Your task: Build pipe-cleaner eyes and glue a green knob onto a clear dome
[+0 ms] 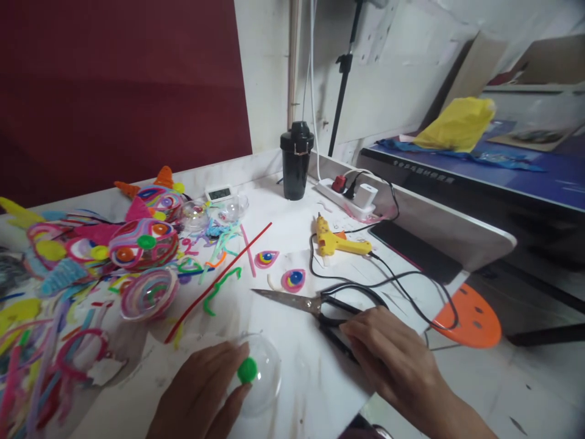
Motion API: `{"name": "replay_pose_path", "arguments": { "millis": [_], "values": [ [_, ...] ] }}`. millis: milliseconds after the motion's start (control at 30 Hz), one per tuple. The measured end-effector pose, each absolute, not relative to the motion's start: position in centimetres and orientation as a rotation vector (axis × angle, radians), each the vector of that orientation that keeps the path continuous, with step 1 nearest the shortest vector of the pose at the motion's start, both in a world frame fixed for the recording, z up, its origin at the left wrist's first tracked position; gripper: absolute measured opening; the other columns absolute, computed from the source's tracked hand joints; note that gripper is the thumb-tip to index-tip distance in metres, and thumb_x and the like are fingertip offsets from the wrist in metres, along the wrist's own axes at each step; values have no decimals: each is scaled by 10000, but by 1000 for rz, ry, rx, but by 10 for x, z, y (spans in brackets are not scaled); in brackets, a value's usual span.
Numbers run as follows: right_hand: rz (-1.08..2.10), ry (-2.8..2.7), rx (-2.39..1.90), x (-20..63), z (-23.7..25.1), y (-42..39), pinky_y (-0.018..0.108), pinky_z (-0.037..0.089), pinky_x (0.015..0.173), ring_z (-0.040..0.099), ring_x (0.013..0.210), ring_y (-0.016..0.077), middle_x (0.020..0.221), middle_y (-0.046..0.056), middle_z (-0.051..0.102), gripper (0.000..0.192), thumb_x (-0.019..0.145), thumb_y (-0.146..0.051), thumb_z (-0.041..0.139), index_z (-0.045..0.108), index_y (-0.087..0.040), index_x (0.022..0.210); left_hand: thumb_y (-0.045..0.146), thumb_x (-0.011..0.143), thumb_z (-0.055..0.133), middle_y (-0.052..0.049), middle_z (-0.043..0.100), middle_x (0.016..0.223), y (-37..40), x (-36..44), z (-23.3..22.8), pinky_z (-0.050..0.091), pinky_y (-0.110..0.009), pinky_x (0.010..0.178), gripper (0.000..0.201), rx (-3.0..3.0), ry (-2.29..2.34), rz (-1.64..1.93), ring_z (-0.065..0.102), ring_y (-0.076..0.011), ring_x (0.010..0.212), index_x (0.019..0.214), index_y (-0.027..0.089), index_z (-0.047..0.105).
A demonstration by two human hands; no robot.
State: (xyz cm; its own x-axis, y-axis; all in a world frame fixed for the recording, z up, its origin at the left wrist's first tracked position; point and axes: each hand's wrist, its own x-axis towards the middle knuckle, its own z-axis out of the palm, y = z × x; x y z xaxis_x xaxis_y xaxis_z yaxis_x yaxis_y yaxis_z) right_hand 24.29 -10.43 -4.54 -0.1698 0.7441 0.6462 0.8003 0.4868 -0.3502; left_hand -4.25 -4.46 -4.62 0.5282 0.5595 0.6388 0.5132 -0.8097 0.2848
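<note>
My left hand (203, 387) is closed at the bottom centre, its thumb and fingertips at the edges of a small green coiled pipe-cleaner disc (247, 370). That disc lies against a clear plastic dome (267, 381) on the white table. My right hand (393, 356) is curled over the black handles of a pair of scissors (315, 303), whose blades point left; part of the handles is hidden under the fingers. Beyond the blades are two eye-shaped pieces of pink, yellow and blue coils, a right one (293, 280) and a left one (266, 258).
A yellow glue gun (340, 239) with its black cable, a power strip (345, 198), a phone (415, 251) and a black bottle (295, 161) stand beyond. Leftward lie decorated fish shapes (144, 244), a red pipe cleaner (219, 280) and many loose pieces. An orange stool (475, 320) is at right.
</note>
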Motion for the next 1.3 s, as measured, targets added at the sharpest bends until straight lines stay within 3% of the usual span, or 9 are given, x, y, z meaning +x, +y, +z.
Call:
{"name": "replay_pose_path", "arguments": {
  "millis": [233, 433, 633, 800, 933, 1100, 1300],
  "values": [
    [-134, -1965, -1298, 245, -47, -108, 302, 475, 615, 601, 694, 161, 801, 53, 646, 183, 891, -59, 494, 604, -155, 1001, 243, 936, 529, -62, 698, 1103, -42, -55, -52, 561, -217, 854, 352, 2866, 919, 995, 671, -165, 989, 1285, 201, 543],
    [-147, -2014, -1277, 243, -50, -112, 299, 464, 606, 615, 683, 165, 808, 53, 644, 143, 884, -89, 536, 600, -156, 994, 203, 918, 571, -88, 697, 1096, -49, -47, -42, 528, -330, 930, 375, 2762, 957, 1037, 642, -204, 1053, 1288, 173, 520],
    [-151, -2033, -1262, 241, -52, -113, 301, 464, 603, 618, 672, 166, 811, 56, 643, 134, 893, -118, 530, 603, -160, 998, 187, 906, 585, -90, 690, 1116, -52, -50, -39, 499, -323, 979, 373, 2761, 963, 997, 623, -192, 1085, 1274, 155, 532],
    [-147, -2042, -1272, 239, -52, -112, 300, 479, 618, 625, 680, 168, 800, 47, 651, 138, 899, -115, 519, 599, -172, 996, 273, 905, 576, -44, 727, 1033, -50, -55, -33, 563, -256, 875, 256, 2629, 1119, 1081, 692, -165, 948, 1148, 197, 603],
    [-108, -2034, -1245, 236, -48, -110, 297, 480, 633, 616, 700, 164, 812, 56, 652, 171, 890, -67, 512, 597, -155, 1009, 349, 862, 633, 9, 755, 891, -52, -55, -27, 602, -210, 737, 318, 2227, 1241, 1139, 720, -145, 792, 1161, 241, 609],
    [-108, -2038, -1195, 235, -44, -106, 297, 484, 646, 616, 744, 168, 826, 71, 656, 175, 899, -61, 501, 594, -136, 1026, 342, 856, 651, -28, 748, 890, -55, -50, -24, 611, -237, 675, 305, 1580, 1280, 1239, 706, -156, 725, 1145, 245, 645],
    [-160, -2019, -1211, 237, -37, -99, 295, 451, 619, 555, 695, 148, 795, 55, 633, 218, 865, 12, 510, 588, -129, 1013, 375, 898, 589, -21, 745, 796, -41, -54, -38, 560, -209, 491, 206, 1283, 1191, 1220, 679, -147, 615, 1053, 284, 688]
  ]
}}
